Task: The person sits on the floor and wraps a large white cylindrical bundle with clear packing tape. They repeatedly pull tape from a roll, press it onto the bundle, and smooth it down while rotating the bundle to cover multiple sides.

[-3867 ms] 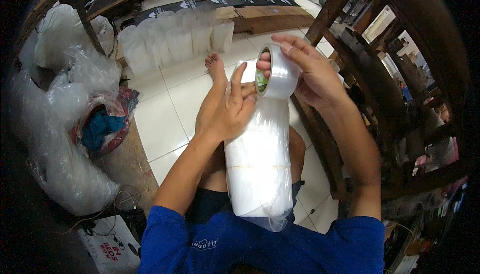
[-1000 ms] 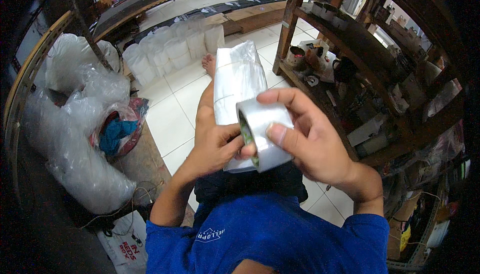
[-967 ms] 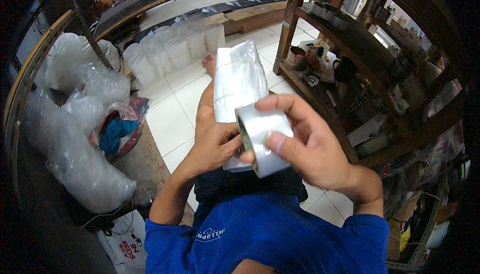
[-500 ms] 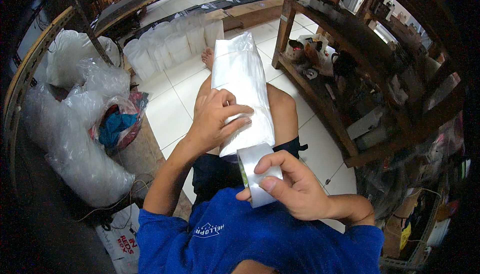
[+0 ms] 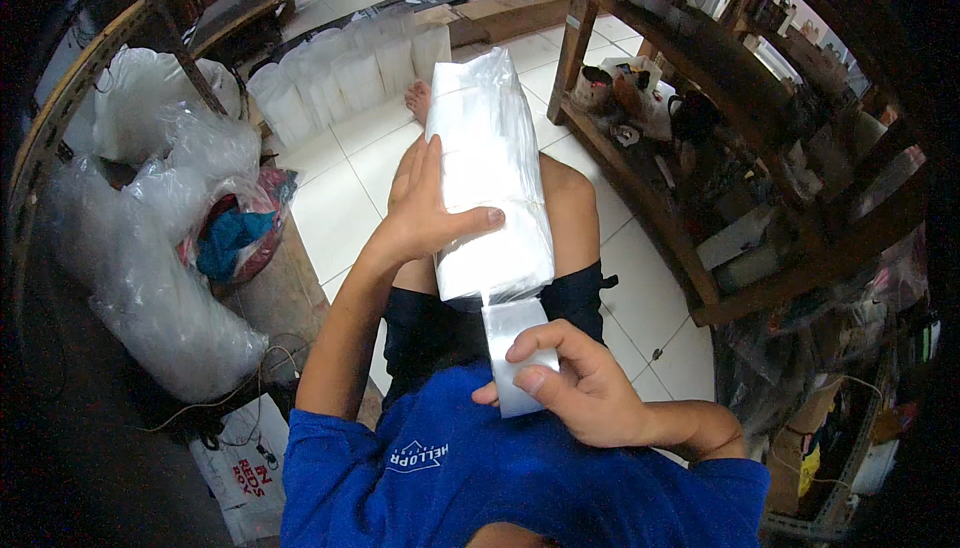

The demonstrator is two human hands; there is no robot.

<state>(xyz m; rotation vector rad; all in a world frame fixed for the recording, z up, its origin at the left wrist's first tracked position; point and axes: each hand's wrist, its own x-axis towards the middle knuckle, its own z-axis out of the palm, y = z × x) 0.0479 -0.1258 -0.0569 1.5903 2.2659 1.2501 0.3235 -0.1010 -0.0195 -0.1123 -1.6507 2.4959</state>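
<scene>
A long bundle of whitish plastic bags (image 5: pixel 490 163) lies over my lap, pointing away from me. My left hand (image 5: pixel 437 203) grips its left side, with the thumb across the top and the fingers along the edge. Just below the bundle's near end, my right hand (image 5: pixel 575 378) holds a wide roll of clear tape (image 5: pixel 518 333) between thumb and fingers. A narrow strip seems to run from the roll up to the bundle. Most of the roll's far side is hidden by the hand.
Several similar white bundles (image 5: pixel 345 73) stand in a row on the tiled floor ahead. Large clear plastic sacks (image 5: pixel 165 278) fill the left side, near a teal cloth (image 5: pixel 235 240). A dark wooden shelf (image 5: pixel 640 188) stands on the right, holding a white container (image 5: pixel 597 88).
My left hand has shifted from resting curled on top of the bundle to gripping its left side, thumb across it. The tape roll has turned and sits slightly farther from the bundle's end.
</scene>
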